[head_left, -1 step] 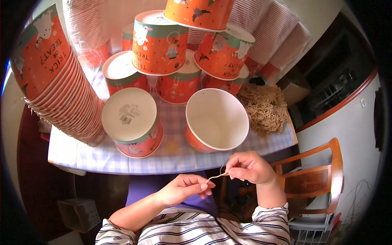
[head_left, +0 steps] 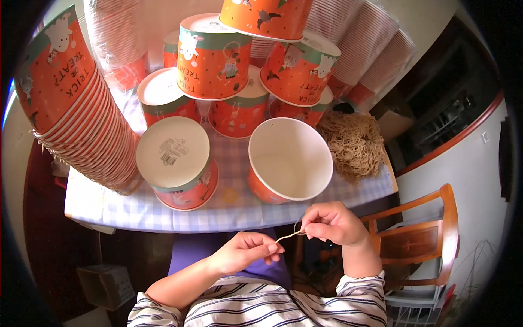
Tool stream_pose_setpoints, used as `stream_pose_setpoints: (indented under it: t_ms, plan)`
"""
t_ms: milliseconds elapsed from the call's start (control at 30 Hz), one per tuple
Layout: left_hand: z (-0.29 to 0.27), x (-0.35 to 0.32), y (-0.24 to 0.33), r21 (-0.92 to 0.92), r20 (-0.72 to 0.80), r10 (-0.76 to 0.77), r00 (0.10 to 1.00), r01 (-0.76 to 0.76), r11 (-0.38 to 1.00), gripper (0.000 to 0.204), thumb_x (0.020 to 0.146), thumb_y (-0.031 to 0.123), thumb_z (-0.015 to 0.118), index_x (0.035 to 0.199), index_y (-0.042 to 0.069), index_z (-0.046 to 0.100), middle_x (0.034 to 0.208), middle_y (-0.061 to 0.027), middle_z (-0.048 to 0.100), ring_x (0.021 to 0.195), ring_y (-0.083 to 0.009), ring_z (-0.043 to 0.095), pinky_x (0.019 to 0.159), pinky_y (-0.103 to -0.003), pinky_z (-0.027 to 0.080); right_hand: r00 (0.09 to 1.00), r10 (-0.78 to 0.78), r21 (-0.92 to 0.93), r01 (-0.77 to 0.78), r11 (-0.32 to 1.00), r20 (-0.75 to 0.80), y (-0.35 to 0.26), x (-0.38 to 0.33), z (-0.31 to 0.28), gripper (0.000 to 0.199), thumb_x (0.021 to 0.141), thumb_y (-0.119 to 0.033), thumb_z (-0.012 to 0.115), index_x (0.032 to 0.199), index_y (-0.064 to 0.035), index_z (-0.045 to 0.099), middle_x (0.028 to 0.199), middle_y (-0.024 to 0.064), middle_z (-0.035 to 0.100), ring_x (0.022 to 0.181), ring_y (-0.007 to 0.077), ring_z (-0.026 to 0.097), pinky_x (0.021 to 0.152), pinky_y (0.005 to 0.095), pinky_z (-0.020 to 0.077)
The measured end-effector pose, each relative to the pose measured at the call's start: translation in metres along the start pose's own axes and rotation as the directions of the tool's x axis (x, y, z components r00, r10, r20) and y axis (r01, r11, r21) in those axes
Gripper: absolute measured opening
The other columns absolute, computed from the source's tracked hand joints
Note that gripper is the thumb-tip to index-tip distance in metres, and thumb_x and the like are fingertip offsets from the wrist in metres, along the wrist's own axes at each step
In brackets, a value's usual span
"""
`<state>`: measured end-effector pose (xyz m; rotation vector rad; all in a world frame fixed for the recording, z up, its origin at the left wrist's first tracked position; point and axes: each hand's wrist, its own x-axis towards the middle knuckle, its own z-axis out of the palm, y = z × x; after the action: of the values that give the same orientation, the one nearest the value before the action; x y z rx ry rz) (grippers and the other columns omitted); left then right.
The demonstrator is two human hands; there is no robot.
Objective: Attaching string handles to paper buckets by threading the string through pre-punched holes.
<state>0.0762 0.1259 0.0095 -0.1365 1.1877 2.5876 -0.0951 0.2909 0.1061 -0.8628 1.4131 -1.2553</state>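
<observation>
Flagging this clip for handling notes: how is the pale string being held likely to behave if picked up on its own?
The pale string is likely floppy, as it bends along its short visible span. It's probably very light, being so thin. It may also tangle easily: the tan heap is a matted mass of similar-looking strands.

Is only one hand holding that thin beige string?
No, the left hand and the right hand both pinch the thin beige string, which runs across the gap between them.
</observation>
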Motion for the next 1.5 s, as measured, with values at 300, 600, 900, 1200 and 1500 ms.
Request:
stream_pose_setpoints:
  t_ms: [300, 600, 900, 1200, 1500]
  plan:
    - [-0.004, -0.014, 0.001, 0.201, -0.117, 0.043, 0.992, -0.018, 0.979, 0.018, 0.093, 0.018, 0.058, 0.097, 0.002, 0.066, 0.076, 0.0048, 0.058, 0.07, -0.0021, 0.046, 0.063, -0.02, 0.041, 0.994, -0.107, -0.368, 0.096, 0.925, -0.012, 0.026, 0.004, 0.007, 0.047, 0.08, -0.018, 0.071, 0.118, 0.0014, 0.053, 0.108, 0.0117, 0.062, 0.101, 0.0184, 0.059, 0.09, 0.0322, 0.0459]
    - [0.005, -0.022, 0.02, 0.595, -0.108, 0.2, 0.974, -0.098, 0.798, 0.016, 0.091, 0.014, 0.059, 0.091, -0.001, 0.065, 0.068, 0.0006, 0.056, 0.065, -0.0051, 0.046, 0.059, -0.024, 0.043, 0.978, -0.008, 0.134, -0.021, 0.991, 0.208, 0.056, 0.024, 0.043, 0.05, 0.085, -0.005, 0.062, 0.13, 0.0019, 0.039, 0.118, 0.0128, 0.055, 0.108, 0.0164, 0.054, 0.092, 0.0302, 0.0447]
    - [-0.003, -0.023, 0.022, 0.535, -0.196, 0.213, 0.957, -0.078, 0.841, 0.018, 0.09, 0.013, 0.061, 0.097, -0.003, 0.065, 0.077, -0.002, 0.063, 0.069, -0.0047, 0.05, 0.061, -0.023, 0.045, 0.952, -0.307, -0.502, 0.272, 0.821, 0.014, 0.043, 0.029, 0.047, 0.018, 0.08, 0.0, 0.066, 0.096, -0.0011, 0.06, 0.083, 0.0085, 0.06, 0.073, 0.0184, 0.061, 0.064, 0.0292, 0.0505]
    - [-0.006, -0.023, 0.02, 0.354, -0.238, 0.175, 0.955, -0.082, 0.932, 0.024, 0.09, 0.016, 0.063, 0.104, -0.002, 0.065, 0.082, 0.0006, 0.065, 0.071, -0.0031, 0.05, 0.062, -0.021, 0.044, 0.832, -0.553, -0.714, 0.418, 0.562, 0.052, 0.044, 0.031, 0.045, 0.017, 0.074, 0.001, 0.068, 0.088, -0.0032, 0.06, 0.079, 0.0089, 0.058, 0.069, 0.0248, 0.06, 0.061, 0.0335, 0.0504]
    - [-0.002, -0.018, 0.023, 0.605, -0.239, 0.348, 0.907, -0.141, 0.784, 0.015, 0.086, 0.013, 0.065, 0.095, 0.001, 0.068, 0.08, -0.0063, 0.067, 0.07, -0.0087, 0.059, 0.066, -0.025, 0.049, 0.784, -0.619, -0.771, 0.428, 0.472, 0.056, 0.043, 0.033, 0.048, 0.015, 0.071, 0.002, 0.07, 0.083, -0.0039, 0.063, 0.077, 0.0064, 0.061, 0.064, 0.0212, 0.062, 0.056, 0.0304, 0.0507]
